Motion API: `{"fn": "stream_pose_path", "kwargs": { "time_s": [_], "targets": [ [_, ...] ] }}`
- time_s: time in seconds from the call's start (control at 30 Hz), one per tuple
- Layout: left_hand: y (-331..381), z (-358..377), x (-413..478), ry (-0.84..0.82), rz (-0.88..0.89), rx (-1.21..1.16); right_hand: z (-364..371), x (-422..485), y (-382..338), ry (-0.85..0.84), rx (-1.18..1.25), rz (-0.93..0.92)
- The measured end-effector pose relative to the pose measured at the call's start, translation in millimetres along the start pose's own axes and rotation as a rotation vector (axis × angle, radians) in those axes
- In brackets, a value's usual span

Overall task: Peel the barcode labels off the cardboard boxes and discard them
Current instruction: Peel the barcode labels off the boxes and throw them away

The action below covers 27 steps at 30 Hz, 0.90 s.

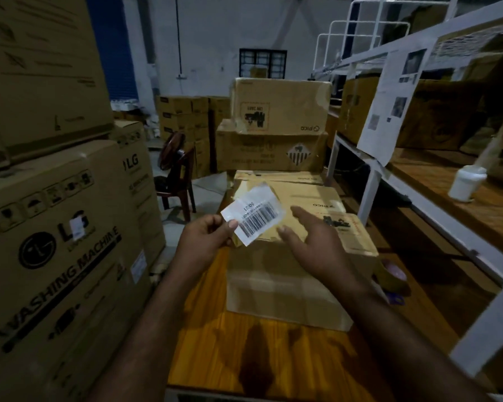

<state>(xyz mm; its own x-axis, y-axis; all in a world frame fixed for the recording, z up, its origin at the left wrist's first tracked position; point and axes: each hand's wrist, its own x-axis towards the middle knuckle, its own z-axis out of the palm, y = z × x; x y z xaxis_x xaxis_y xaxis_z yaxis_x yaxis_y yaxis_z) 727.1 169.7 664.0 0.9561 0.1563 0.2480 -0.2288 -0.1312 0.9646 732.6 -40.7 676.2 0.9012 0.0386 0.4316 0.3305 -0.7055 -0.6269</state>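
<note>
Warehouse table (pixel 215 329) | left hand (pixel 206 236) pinches barcode label (pixel 254 216) | long axis up-right

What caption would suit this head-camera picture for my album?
Left hand pinches a barcode label above a cardboard box on a wooden table; the right hand hovers open over the box.

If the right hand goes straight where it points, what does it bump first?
Probably the barcode label the left hand pinches; depth is unclear, so the right hand might meet the cardboard box.

I read: LG, WASHING MACHINE on left carton (pixel 55 256); PICO on far stacked box (pixel 282 105) and near box (pixel 288 285); barcode label (pixel 256 220) digits unclear
</note>
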Motion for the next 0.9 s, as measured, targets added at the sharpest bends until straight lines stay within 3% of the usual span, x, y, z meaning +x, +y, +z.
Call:
{"fn": "stream_pose_path", "kwargs": {
  "time_s": [0.07, 0.23, 0.67, 0.9],
  "targets": [
    [2.3, -14.1, -4.5, -0.032, -0.028, -0.002, 9.8, 3.0, -18.2, 0.03, 0.154, -0.008],
    [8.9, -46.8, -32.9, 0.045, -0.054, 0.046, 36.8, 9.6, -47.1, -0.169, 0.325, -0.091],
    [-39.7, -128.8, -159.2, 0.777, -0.348, 0.179, 154.4, -49.8, -106.5, -0.712, 0.549, -0.13],
    [-59.9, -162.0, -269.1, 1.092, -0.478, 0.258, 209.1, -130.0, -142.7, -0.976, 0.506, -0.226]
  ]
}}
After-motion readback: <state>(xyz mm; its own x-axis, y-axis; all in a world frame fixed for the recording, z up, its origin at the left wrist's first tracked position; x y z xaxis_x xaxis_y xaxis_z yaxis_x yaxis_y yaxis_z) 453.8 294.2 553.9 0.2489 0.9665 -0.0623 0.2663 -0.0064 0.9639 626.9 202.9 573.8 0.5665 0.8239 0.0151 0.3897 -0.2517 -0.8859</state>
